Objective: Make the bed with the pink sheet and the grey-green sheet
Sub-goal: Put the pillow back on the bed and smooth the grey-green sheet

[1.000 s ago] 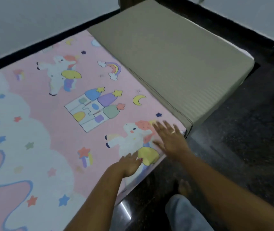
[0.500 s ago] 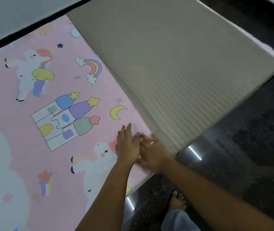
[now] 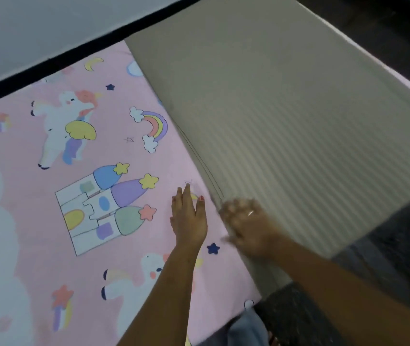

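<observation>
My hands have slid up from the near edge of the pink sheet (image 3: 34, 196) to the seam where the two sheets meet, so I judge the smoothing here is nearly done. My left hand (image 3: 189, 221) lies flat at centre frame, fingers together, on the pink. My right hand (image 3: 251, 229) (too blurred to tell whether it grips) sits just right of it, on the edge of the grey-green sheet (image 3: 286, 121) filling the upper right.

Pink sheet (image 3: 169, 156) — matt printed cloth, lying smooth. Grey-green sheet (image 3: 286, 116) — matt cloth, finely ribbed. Floor (image 3: 398, 258): dark speckled stone, polished.
</observation>
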The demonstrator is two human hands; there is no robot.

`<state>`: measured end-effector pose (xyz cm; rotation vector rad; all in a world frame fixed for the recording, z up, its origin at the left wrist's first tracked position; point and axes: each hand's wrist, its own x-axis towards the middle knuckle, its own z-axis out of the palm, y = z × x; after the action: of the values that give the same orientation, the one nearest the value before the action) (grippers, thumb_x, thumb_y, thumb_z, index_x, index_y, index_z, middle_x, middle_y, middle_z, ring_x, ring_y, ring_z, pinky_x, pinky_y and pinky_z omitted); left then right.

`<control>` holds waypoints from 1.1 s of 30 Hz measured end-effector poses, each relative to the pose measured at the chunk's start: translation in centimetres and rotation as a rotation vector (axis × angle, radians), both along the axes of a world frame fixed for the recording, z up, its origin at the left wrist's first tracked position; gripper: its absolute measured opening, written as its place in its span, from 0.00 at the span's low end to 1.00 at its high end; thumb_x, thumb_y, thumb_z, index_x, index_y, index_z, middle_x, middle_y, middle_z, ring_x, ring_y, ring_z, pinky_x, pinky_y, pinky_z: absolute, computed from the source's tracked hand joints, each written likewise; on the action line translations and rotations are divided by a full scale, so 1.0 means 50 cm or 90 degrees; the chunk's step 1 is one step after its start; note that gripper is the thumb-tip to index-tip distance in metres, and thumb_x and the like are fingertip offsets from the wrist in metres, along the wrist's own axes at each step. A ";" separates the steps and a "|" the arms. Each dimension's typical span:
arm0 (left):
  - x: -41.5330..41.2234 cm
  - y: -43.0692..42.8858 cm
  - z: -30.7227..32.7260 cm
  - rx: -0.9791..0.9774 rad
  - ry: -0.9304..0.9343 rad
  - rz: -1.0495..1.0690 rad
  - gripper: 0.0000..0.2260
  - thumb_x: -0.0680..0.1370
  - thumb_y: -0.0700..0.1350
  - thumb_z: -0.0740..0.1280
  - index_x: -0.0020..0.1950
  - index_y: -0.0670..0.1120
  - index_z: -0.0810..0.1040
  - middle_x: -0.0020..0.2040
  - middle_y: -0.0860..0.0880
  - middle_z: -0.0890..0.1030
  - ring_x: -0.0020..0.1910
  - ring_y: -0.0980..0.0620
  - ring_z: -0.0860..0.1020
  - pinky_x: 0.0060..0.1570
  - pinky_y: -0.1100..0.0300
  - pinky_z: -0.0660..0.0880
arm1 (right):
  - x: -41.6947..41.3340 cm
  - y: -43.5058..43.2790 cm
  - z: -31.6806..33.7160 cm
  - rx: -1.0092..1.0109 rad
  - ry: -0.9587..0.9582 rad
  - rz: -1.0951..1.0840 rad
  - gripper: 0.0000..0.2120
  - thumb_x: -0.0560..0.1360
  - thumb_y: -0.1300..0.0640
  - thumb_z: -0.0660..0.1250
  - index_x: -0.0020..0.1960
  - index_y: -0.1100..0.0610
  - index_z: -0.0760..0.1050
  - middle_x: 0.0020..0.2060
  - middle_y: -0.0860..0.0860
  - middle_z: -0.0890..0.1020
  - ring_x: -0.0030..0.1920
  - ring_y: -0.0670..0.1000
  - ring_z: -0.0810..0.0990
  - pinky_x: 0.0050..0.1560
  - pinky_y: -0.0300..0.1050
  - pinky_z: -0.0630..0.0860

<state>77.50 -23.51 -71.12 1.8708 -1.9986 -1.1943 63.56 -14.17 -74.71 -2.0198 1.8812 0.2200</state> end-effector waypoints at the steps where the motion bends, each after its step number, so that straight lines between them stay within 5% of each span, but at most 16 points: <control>1: -0.013 -0.014 0.000 -0.003 0.000 0.002 0.22 0.83 0.52 0.53 0.77 0.53 0.55 0.78 0.52 0.52 0.77 0.51 0.47 0.73 0.47 0.49 | 0.027 -0.013 0.011 0.014 -0.042 0.092 0.37 0.74 0.35 0.38 0.78 0.54 0.44 0.77 0.53 0.49 0.77 0.55 0.46 0.74 0.57 0.44; 3: -0.043 -0.056 0.000 -0.006 -0.005 -0.002 0.23 0.83 0.52 0.52 0.77 0.53 0.54 0.78 0.52 0.52 0.77 0.51 0.47 0.73 0.46 0.50 | 0.026 -0.078 0.040 0.020 -0.126 0.169 0.35 0.77 0.36 0.42 0.78 0.54 0.48 0.77 0.53 0.53 0.77 0.54 0.49 0.75 0.54 0.45; 6: -0.071 -0.140 -0.003 -0.022 -0.025 -0.015 0.23 0.83 0.53 0.51 0.78 0.53 0.52 0.79 0.52 0.51 0.77 0.51 0.46 0.72 0.44 0.49 | -0.090 -0.229 0.038 -0.138 -0.100 -0.028 0.36 0.74 0.37 0.44 0.73 0.57 0.62 0.70 0.57 0.68 0.69 0.58 0.67 0.69 0.53 0.61; 10: -0.083 -0.251 -0.022 -0.057 -0.057 -0.037 0.23 0.83 0.53 0.51 0.78 0.52 0.52 0.79 0.51 0.51 0.77 0.50 0.46 0.72 0.42 0.48 | -0.278 -0.348 -0.021 -0.140 0.050 -0.331 0.33 0.78 0.38 0.47 0.77 0.56 0.54 0.76 0.55 0.59 0.76 0.57 0.55 0.72 0.57 0.51; 12: -0.091 -0.301 -0.033 -0.083 -0.080 -0.051 0.24 0.83 0.53 0.51 0.78 0.51 0.52 0.79 0.51 0.51 0.77 0.50 0.46 0.73 0.42 0.48 | -0.248 -0.393 -0.052 -0.151 0.067 -0.381 0.31 0.79 0.41 0.52 0.76 0.57 0.57 0.75 0.57 0.60 0.74 0.60 0.58 0.72 0.59 0.53; 16: -0.116 -0.356 -0.044 -0.120 -0.114 -0.080 0.23 0.82 0.53 0.53 0.77 0.50 0.55 0.78 0.51 0.52 0.77 0.49 0.48 0.72 0.41 0.48 | -0.040 -0.412 -0.075 -0.200 -0.018 -0.112 0.35 0.72 0.40 0.50 0.71 0.60 0.67 0.67 0.59 0.73 0.68 0.62 0.70 0.64 0.64 0.68; 19: -0.127 -0.384 -0.047 -0.118 -0.125 -0.098 0.23 0.82 0.53 0.53 0.77 0.51 0.57 0.78 0.52 0.53 0.77 0.50 0.48 0.72 0.41 0.46 | 0.064 -0.403 -0.039 -0.099 -0.126 0.095 0.38 0.73 0.37 0.40 0.76 0.55 0.59 0.72 0.57 0.66 0.74 0.60 0.59 0.73 0.60 0.54; 22: -0.146 -0.416 -0.050 -0.124 -0.133 -0.112 0.22 0.82 0.53 0.54 0.76 0.52 0.59 0.78 0.52 0.56 0.77 0.50 0.50 0.71 0.40 0.47 | 0.003 -0.446 -0.011 -0.090 -0.211 0.173 0.36 0.75 0.38 0.41 0.69 0.58 0.71 0.63 0.60 0.77 0.65 0.61 0.73 0.70 0.55 0.60; 26: -0.185 -0.429 -0.054 -0.171 -0.117 -0.090 0.22 0.82 0.53 0.53 0.76 0.49 0.60 0.77 0.50 0.58 0.77 0.48 0.51 0.71 0.41 0.50 | -0.292 -0.518 -0.009 -0.229 -0.162 -0.009 0.34 0.76 0.35 0.46 0.63 0.58 0.75 0.61 0.57 0.78 0.63 0.59 0.74 0.63 0.55 0.69; 29: -0.229 -0.410 -0.066 -0.203 -0.115 -0.116 0.24 0.82 0.56 0.51 0.77 0.49 0.58 0.77 0.49 0.57 0.77 0.47 0.50 0.71 0.41 0.49 | -0.531 -0.517 -0.029 -0.220 -0.033 -0.261 0.36 0.77 0.34 0.42 0.73 0.57 0.65 0.72 0.57 0.68 0.72 0.58 0.64 0.71 0.56 0.59; 31: -0.265 -0.404 -0.073 -0.222 -0.119 -0.120 0.27 0.80 0.59 0.48 0.77 0.48 0.58 0.77 0.48 0.58 0.77 0.47 0.50 0.72 0.43 0.49 | -0.573 -0.530 -0.045 -0.195 0.076 -0.410 0.32 0.78 0.39 0.47 0.76 0.57 0.57 0.75 0.56 0.60 0.75 0.58 0.56 0.73 0.58 0.52; 33: -0.307 -0.406 -0.080 -0.242 -0.148 -0.114 0.30 0.78 0.60 0.45 0.77 0.47 0.58 0.77 0.48 0.59 0.77 0.46 0.52 0.72 0.44 0.51 | -0.525 -0.568 -0.051 -0.210 0.079 -0.367 0.32 0.76 0.41 0.53 0.75 0.58 0.59 0.74 0.57 0.63 0.74 0.59 0.59 0.71 0.59 0.54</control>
<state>62.17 -43.84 -75.14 1.7306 -2.3549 -0.5885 37.31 -42.59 -77.28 -1.5702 2.6241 -0.1310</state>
